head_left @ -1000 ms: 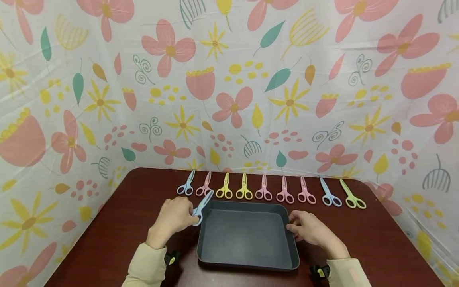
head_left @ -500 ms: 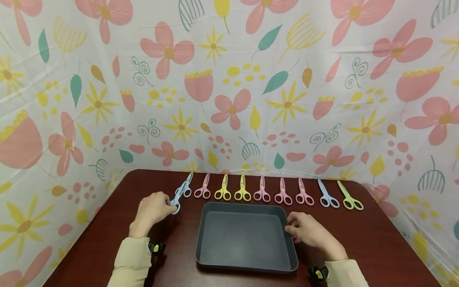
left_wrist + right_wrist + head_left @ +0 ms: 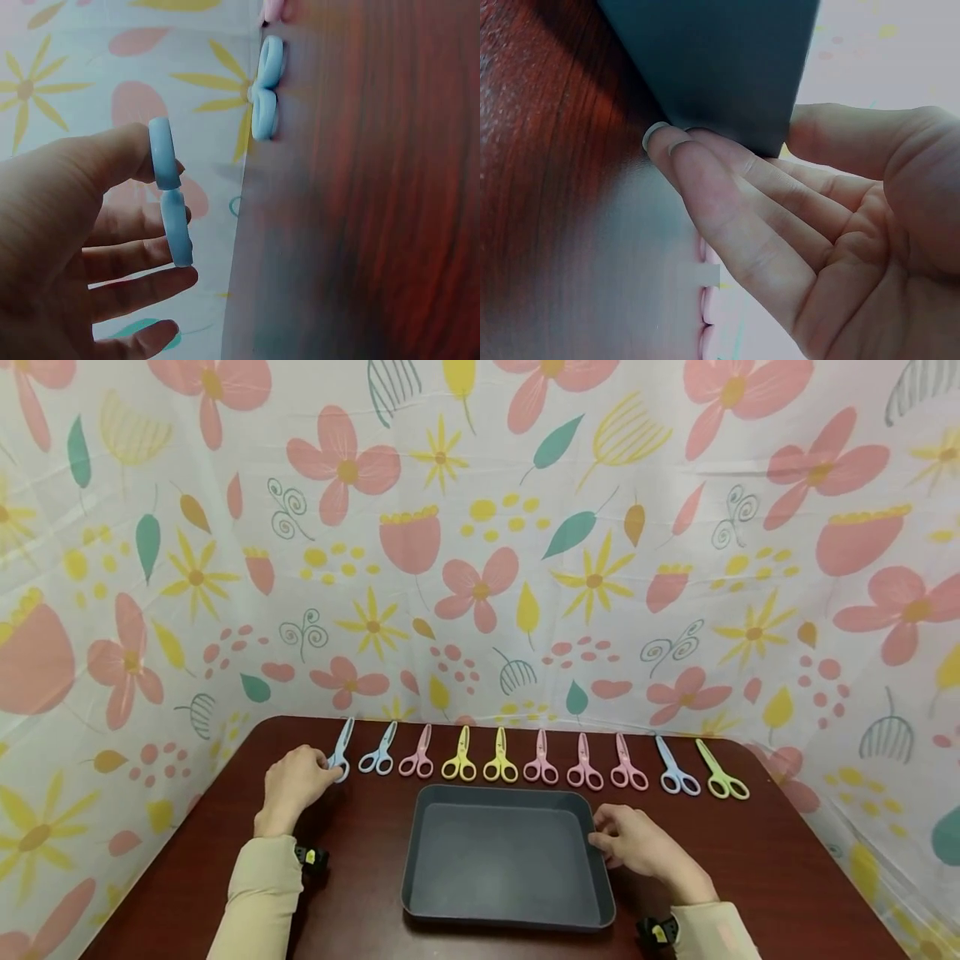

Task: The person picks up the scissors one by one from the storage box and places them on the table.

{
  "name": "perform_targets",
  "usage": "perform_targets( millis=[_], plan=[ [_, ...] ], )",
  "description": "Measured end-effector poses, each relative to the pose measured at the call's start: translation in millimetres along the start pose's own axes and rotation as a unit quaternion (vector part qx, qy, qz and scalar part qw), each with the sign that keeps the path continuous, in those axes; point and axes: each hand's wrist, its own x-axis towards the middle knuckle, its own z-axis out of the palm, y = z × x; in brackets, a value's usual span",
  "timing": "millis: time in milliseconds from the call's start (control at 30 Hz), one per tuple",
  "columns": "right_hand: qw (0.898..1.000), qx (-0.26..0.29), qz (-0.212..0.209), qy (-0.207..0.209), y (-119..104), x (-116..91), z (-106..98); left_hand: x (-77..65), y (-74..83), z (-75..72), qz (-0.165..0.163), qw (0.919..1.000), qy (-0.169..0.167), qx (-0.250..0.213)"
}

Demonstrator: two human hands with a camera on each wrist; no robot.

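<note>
My left hand (image 3: pixel 298 779) pinches the handle loops of a pale blue pair of scissors (image 3: pixel 341 752) at the left end of a row along the table's back edge. In the left wrist view the thumb and fingers (image 3: pixel 142 255) hold those loops (image 3: pixel 169 191), and a second blue pair (image 3: pixel 266 90) lies just beyond. I cannot tell whether the held pair touches the table. A dark grey tray (image 3: pixel 420 860) sits in the middle, nothing in it. My right hand (image 3: pixel 630 843) holds its right rim: fingers (image 3: pixel 727 187) along the outer wall (image 3: pixel 727 67), thumb over the edge.
The row runs right from the held pair: blue (image 3: pixel 377 753), pink (image 3: pixel 417 757), two yellow (image 3: pixel 480 760), three pink (image 3: pixel 585 766), blue (image 3: pixel 675 771), green (image 3: pixel 722 775). A flowered cloth backdrop (image 3: pixel 480 568) closes in the dark red table (image 3: pixel 750 860) at the back and sides.
My left hand carried the blue scissors from the tray's back left corner out to the left end of the row. The right hand stayed on the tray's right rim.
</note>
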Motion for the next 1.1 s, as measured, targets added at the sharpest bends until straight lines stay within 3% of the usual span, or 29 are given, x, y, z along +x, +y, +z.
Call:
perform_targets(
  millis=[300, 667, 900, 1100],
  plan=[
    [1.0, -0.01, 0.003, 0.003, -1, 2, 2, 18.4, -16.4, 0.8, -0.006, 1.0, -0.003, 0.005],
    [1.0, -0.015, -0.025, 0.004, -7, 0, 0, 27.4, -30.1, 7.3, -0.024, 0.9996, -0.015, 0.009],
    [1.0, -0.019, -0.023, 0.009, -6, 0, 1, 39.3, -32.9, 7.9, 0.005, 0.9995, -0.007, 0.032],
    [1.0, -0.019, -0.016, 0.009, -2, -3, 1, 47.0, -28.4, 11.9, 0.019, 0.9983, -0.026, 0.049]
  ],
)
